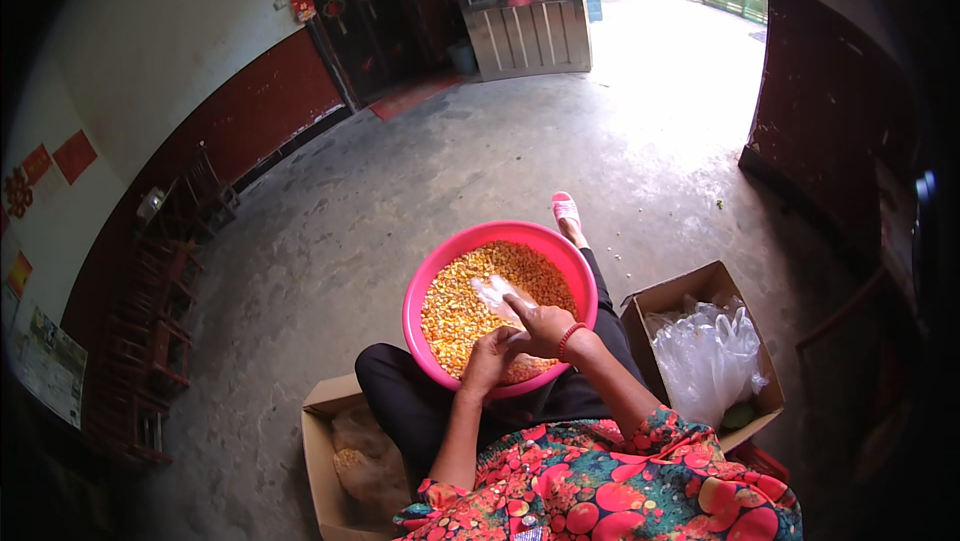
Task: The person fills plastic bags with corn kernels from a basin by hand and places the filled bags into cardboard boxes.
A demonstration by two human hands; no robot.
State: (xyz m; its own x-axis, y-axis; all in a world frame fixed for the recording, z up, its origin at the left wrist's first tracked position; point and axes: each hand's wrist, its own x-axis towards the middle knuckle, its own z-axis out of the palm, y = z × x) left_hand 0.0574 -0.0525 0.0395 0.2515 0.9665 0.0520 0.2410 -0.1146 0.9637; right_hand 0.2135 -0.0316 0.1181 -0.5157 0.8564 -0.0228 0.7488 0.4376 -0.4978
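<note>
A pink plastic basin [418, 346] rests on my lap, spread with yellow and orange corn kernels [457, 297]. Above the kernels, my left hand [489, 361] pinches a thin clear plastic bag [495, 295]. My right hand [547, 327] meets it at the same bunched plastic, index finger stretched out over the bag and a red beaded bracelet at the wrist. One part of the bag fans out beyond my fingers. Kernels show through clear plastic close to my body, though my hands partly hide how the bag is gathered.
At my right stands an open cardboard box [772, 391] with bunched plastic bags [709, 357] and a green item. Another cardboard box [319, 458] at my left holds a bag of yellowish contents. Wooden chairs [165, 353] line the left wall. A metal door [529, 35] stands ahead.
</note>
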